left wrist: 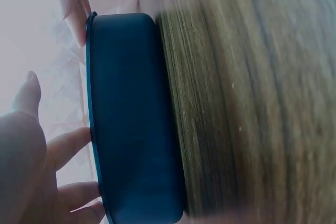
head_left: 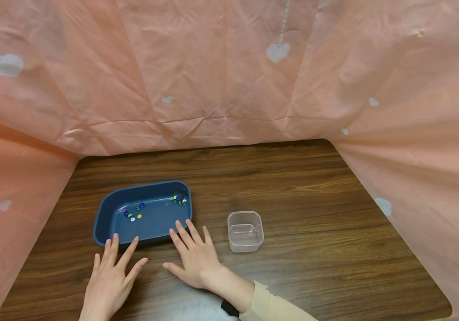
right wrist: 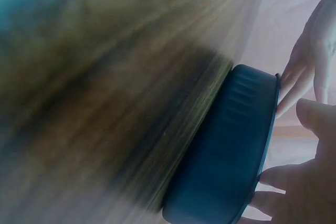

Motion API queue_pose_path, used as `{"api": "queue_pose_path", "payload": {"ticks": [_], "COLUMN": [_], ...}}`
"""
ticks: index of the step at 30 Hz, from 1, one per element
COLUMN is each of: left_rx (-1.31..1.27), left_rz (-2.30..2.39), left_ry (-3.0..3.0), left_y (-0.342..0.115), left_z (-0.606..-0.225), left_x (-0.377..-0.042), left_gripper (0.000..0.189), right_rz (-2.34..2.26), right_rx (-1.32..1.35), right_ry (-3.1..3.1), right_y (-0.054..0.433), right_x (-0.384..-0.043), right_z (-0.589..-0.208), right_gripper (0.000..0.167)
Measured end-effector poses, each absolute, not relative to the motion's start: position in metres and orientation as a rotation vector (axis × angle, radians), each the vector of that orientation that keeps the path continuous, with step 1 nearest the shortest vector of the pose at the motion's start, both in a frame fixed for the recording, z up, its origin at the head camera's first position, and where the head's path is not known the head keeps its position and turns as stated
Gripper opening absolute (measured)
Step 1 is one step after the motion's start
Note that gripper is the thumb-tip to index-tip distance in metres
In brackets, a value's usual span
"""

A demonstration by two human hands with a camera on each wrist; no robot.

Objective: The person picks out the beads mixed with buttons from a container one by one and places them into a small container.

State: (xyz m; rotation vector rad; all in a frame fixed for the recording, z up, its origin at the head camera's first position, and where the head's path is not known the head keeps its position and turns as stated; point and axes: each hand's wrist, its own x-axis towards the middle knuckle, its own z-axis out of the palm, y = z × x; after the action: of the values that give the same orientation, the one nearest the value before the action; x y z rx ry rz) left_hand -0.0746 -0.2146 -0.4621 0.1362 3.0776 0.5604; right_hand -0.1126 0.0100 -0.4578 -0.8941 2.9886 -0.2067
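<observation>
A dark blue tray (head_left: pixel 149 186) lies on the left half of the table, with small beads and buttons scattered in it in two loose groups. At its near left edge, my left hand (head_left: pixel 108 281) spreads its fingers, the fingertips right at the rim. My right hand (head_left: pixel 198 261) is likewise spread at the near right corner, its fingertips over the rim. In both wrist views the tray's outer wall (left wrist: pixel 128 114) shows, with fingers along the rim. Neither hand grips anything. A clear square plastic cup (head_left: pixel 245 232) stands to the right of my right hand.
The wood-grain table (head_left: pixel 334 232) has rounded corners. A pink curtain (head_left: pixel 213 71) with white hearts surrounds it at the back and on both sides. A dark band (head_left: pixel 229 308) shows at my right wrist, below a pale sleeve (head_left: pixel 273 305).
</observation>
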Motion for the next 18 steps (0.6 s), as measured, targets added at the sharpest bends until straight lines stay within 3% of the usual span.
{"api": "queue_pose_path", "payload": {"ticks": [18], "left_rx": [0.107], "left_rz": [0.613], "left_ry": [3.008], "left_y": [-0.203], "left_z": [-0.464], "left_x": [-0.064], "left_gripper": [0.068], "right_rz": [-0.225], "right_rx": [-0.903], "right_ry": [3.006], "right_y": [0.025], "right_x": [-0.094], "right_z": [-0.458], "right_gripper": [0.073]}}
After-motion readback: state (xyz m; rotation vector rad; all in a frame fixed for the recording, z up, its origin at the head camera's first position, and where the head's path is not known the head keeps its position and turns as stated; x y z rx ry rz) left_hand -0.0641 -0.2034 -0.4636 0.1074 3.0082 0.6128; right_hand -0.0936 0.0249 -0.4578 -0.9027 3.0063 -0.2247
